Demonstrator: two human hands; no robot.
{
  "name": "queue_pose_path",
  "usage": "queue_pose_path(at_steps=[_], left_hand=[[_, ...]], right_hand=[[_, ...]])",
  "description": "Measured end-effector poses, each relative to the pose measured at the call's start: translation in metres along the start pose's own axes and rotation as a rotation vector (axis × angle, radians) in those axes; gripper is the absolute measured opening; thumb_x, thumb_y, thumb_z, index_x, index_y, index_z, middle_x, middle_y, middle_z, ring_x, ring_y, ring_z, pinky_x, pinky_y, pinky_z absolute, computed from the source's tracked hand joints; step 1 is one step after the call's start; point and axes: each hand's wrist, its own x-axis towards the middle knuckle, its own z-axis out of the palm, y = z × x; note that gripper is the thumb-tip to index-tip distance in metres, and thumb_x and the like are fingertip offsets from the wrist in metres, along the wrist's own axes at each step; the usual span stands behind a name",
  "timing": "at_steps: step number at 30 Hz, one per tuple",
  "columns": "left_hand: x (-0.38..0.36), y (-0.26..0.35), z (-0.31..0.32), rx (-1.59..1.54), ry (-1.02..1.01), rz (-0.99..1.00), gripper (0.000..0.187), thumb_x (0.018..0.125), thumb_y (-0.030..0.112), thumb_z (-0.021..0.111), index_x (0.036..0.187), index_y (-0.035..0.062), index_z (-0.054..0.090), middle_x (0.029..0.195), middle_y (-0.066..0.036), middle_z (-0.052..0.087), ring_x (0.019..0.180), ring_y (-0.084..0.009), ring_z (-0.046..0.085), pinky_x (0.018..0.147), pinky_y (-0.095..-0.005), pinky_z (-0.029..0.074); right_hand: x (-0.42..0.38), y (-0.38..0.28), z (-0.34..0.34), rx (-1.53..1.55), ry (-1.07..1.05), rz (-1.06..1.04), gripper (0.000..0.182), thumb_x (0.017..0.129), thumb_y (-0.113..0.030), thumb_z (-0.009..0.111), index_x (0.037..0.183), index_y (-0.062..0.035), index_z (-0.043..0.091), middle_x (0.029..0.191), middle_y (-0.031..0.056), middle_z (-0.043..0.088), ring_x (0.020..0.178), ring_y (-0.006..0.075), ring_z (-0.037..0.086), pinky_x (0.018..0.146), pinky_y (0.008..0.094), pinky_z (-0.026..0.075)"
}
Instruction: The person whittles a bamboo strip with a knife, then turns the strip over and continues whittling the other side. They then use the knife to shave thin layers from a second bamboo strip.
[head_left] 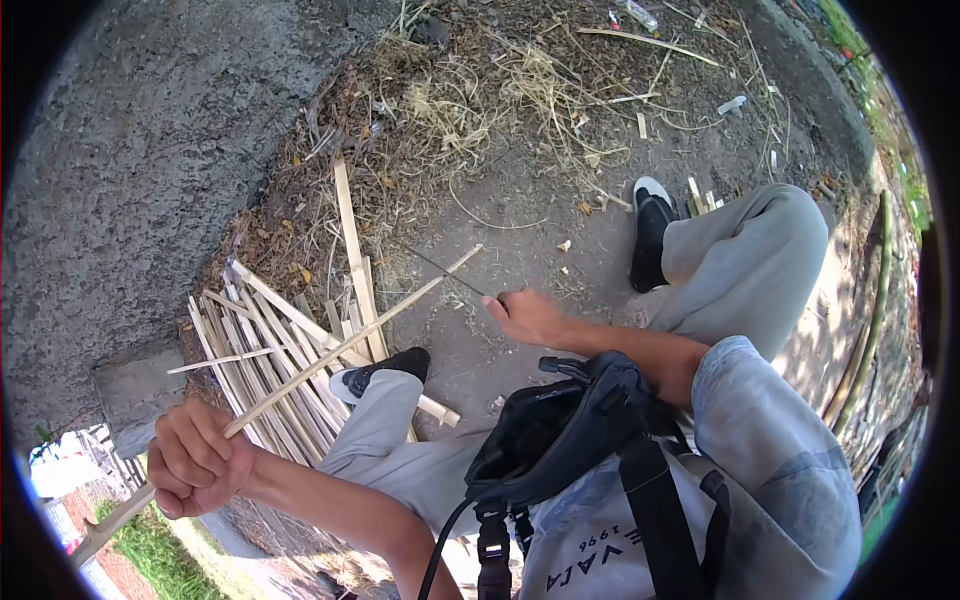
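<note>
My left hand point(203, 458) is closed in a fist around a long, thin bamboo strip point(300, 381), which slants up and right across the view. The strip's rougher lower end sticks out behind the fist. My right hand point(530, 316) is wrapped round a knife, whose handle is hidden in my fingers. Its narrow dark blade point(465, 283) points up and left and overlaps the strip close to the strip's far end. Below the strip lies a pile of split bamboo strips point(262, 345), beside my left foot point(385, 373).
Fibrous shavings point(530, 95) litter the dirt ground ahead. A rough grey rock or concrete mass point(150, 170) rises at the left. My right foot point(652, 235) stands at the right, and a black bag point(560, 430) hangs at my front. Long poles point(868, 320) lie far right.
</note>
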Motion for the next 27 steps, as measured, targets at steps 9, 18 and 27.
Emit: queue_pose_path(at_steps=[9, 18, 27], left_hand=[[0.002, -0.003, 0.002, 0.055, -0.005, -0.002, 0.051, 0.088, 0.016, 0.06, 0.049, 0.0197, 0.026, 0.035, 0.008, 0.031, 0.027, -0.001, 0.021, 0.03, -0.0155, 0.019], [0.016, -0.019, 0.023, 0.769, 0.965, 0.314, 0.053, 0.096, 0.021, 0.051, 0.057, 0.0204, 0.015, 0.05, 0.004, 0.011, 0.047, -0.0094, 0.006, 0.047, -0.0297, 0.009], [0.023, -0.039, 0.031, 0.959, 1.121, 0.428, 0.049, 0.099, 0.031, 0.05, 0.063, 0.0188, 0.018, 0.054, 0.004, 0.017, 0.049, -0.0092, 0.011, 0.047, -0.0272, 0.01]], right_hand=[[0.013, 0.046, 0.006, -0.092, 0.013, 0.108, 0.059, 0.098, -0.045, 0.036, 0.086, 0.0035, 0.067, 0.077, 0.0304, 0.064, 0.081, 0.0496, 0.063, 0.08, 0.0533, 0.051], [0.01, 0.07, 0.006, -0.041, 0.022, 0.17, 0.059, 0.099, -0.045, 0.036, 0.085, 0.0036, 0.068, 0.08, 0.0325, 0.063, 0.082, 0.0502, 0.062, 0.081, 0.0537, 0.05], [-0.015, -0.003, 0.0, 0.043, 0.024, -0.03, 0.059, 0.098, -0.045, 0.037, 0.086, 0.004, 0.067, 0.08, 0.0315, 0.063, 0.082, 0.0501, 0.062, 0.081, 0.0537, 0.05]])
